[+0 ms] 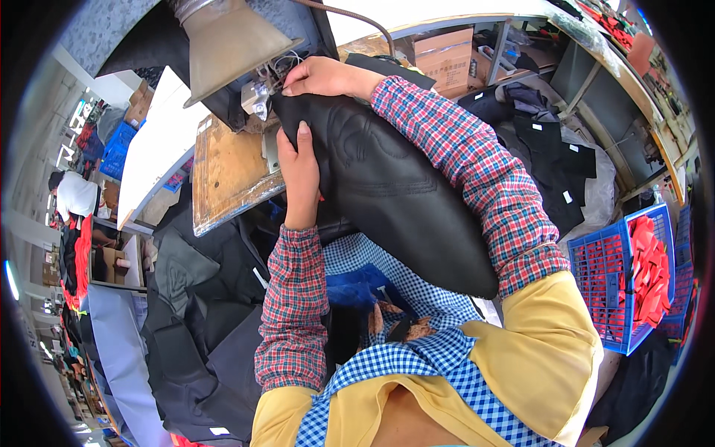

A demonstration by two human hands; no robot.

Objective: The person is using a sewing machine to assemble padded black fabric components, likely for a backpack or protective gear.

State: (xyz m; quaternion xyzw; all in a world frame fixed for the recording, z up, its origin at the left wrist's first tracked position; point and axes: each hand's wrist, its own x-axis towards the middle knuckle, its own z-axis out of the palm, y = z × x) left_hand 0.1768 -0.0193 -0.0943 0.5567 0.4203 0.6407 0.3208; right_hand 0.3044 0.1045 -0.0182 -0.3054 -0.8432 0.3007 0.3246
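A large black leather-like padded piece with curved raised stitching hangs from the sewing machine's metal foot down toward my lap. My right hand pinches its upper edge just right of the foot. Lower down, my left hand grips the left edge, thumb on top and some fingers out of sight behind the material. Above both hands is the beige machine head, with thin wires and metal parts by the foot. The needle itself is too small to make out.
A worn wooden board juts out left of the machine. Dark cut pieces lie heaped at left, and more black pieces with white tags at right. A blue basket holds red pieces. Far left, another person stands bent over.
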